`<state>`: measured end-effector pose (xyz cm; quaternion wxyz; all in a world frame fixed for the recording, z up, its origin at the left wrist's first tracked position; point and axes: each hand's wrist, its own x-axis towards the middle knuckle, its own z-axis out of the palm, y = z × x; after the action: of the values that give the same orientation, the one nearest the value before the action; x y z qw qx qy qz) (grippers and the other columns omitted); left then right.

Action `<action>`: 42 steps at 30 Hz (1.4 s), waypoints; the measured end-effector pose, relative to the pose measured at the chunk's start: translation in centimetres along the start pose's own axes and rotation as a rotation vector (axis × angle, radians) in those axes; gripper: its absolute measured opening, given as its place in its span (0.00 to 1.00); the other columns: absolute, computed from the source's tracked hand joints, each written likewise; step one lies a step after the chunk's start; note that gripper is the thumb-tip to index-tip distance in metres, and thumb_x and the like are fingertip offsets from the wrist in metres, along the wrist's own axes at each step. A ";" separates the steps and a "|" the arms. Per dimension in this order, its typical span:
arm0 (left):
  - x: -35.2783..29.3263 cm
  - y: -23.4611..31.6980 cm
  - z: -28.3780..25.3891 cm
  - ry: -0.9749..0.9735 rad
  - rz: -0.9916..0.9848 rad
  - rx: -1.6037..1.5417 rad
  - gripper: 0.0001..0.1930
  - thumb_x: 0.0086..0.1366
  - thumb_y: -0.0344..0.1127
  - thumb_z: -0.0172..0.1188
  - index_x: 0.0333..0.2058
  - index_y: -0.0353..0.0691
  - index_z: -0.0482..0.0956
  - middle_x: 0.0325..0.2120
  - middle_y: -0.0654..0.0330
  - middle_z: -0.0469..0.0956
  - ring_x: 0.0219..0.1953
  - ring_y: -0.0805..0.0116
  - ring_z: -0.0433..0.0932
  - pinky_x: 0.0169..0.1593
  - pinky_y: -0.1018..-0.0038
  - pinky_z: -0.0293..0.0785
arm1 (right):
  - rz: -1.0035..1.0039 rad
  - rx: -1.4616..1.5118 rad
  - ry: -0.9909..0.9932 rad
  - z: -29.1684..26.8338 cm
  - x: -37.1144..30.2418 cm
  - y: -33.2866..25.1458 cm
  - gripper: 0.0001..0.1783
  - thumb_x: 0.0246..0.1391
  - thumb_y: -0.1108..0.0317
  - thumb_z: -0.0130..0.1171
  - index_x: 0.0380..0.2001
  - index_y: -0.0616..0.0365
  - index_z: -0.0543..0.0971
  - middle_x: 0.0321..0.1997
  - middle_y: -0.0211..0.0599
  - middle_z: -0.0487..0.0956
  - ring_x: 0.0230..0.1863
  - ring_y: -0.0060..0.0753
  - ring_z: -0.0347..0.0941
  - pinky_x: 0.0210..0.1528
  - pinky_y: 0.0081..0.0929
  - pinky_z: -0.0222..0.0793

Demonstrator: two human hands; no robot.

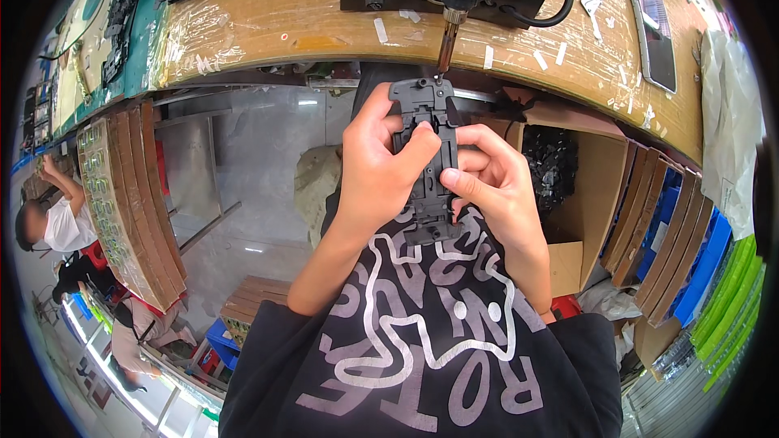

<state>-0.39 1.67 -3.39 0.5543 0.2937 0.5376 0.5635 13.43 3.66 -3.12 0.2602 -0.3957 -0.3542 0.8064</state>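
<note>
Head view: our left hand (375, 156) and right hand (505, 188) pinch the black plastic chassis (430, 182), fingers clamped; we should steady it squarely beneath the driver bit (445, 50).

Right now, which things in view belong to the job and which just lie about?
Likely in the job:
black plastic part, held by left hand and right hand;
screwdriver, its tip at the part's far end.

Apparently just lying about:
phone;
plastic bag;
white scraps.
</note>
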 end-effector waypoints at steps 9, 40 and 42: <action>-0.2 0.2 -0.1 -0.004 -0.029 0.008 0.11 0.52 0.20 0.47 0.36 0.33 0.65 0.25 0.61 0.72 0.25 0.83 0.68 0.27 0.85 0.65 | 0.011 0.007 0.000 0.1 -0.2 0.0 0.15 0.46 0.76 0.54 0.39 0.65 0.67 0.25 0.34 0.74 0.21 0.17 0.69 0.20 0.13 0.66; 0.6 -0.1 0.0 0.001 0.010 0.012 0.12 0.51 0.21 0.47 0.37 0.32 0.66 0.27 0.61 0.73 0.27 0.81 0.69 0.29 0.85 0.66 | -0.029 -0.004 0.025 0.0 0.4 0.0 0.14 0.45 0.76 0.55 0.37 0.65 0.67 0.22 0.32 0.73 0.18 0.17 0.68 0.18 0.13 0.64; 0.6 -0.1 0.0 -0.004 -0.001 0.012 0.11 0.51 0.21 0.47 0.36 0.32 0.66 0.27 0.61 0.73 0.27 0.81 0.69 0.29 0.85 0.66 | -0.032 -0.008 0.025 0.0 0.5 0.1 0.14 0.45 0.76 0.55 0.37 0.66 0.67 0.21 0.32 0.73 0.18 0.17 0.68 0.17 0.13 0.64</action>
<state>-0.50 2.19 -3.59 0.5538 0.2979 0.5398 0.5596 13.15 4.01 -3.43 0.2758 -0.4012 -0.3603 0.7957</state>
